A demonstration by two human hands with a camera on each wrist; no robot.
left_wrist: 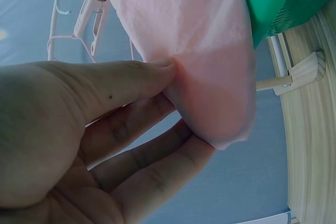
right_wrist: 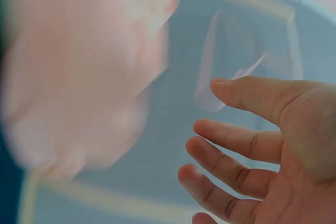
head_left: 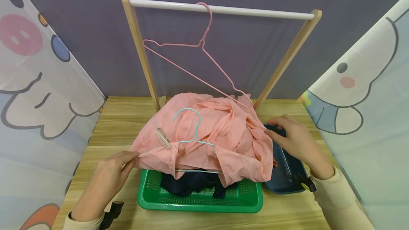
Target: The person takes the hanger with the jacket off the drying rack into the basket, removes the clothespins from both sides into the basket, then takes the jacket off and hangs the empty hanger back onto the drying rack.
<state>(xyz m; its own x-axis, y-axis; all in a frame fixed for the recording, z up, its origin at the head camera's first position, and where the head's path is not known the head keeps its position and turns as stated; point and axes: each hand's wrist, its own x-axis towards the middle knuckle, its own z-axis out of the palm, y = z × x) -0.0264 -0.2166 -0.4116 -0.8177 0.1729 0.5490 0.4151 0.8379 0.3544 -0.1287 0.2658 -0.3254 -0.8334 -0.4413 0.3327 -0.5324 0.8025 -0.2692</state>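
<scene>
A pink garment (head_left: 204,116) with an open, trimmed front lies spread over a green basket (head_left: 204,207). A mint-green hanger (head_left: 195,136) sits inside it, hook upward at the neckline. At the garment's left end, my left hand (head_left: 110,175) pinches the cloth edge between thumb and fingers, seen close up in the left wrist view on the pink cloth (left_wrist: 210,77). My right hand (head_left: 295,139) hovers by the garment's right side, over a dark blue tray (head_left: 284,173). In the right wrist view its fingers (right_wrist: 231,174) are spread apart from the cloth.
A pink hanger (head_left: 201,45) hangs on the white bar (head_left: 255,11) of a wooden rack behind the garment. Dark navy cloth (head_left: 191,182) lies in the basket. A small pale tag or clip (head_left: 163,137) rests on the garment. Cartoon-printed curtains (head_left: 41,91) flank the table.
</scene>
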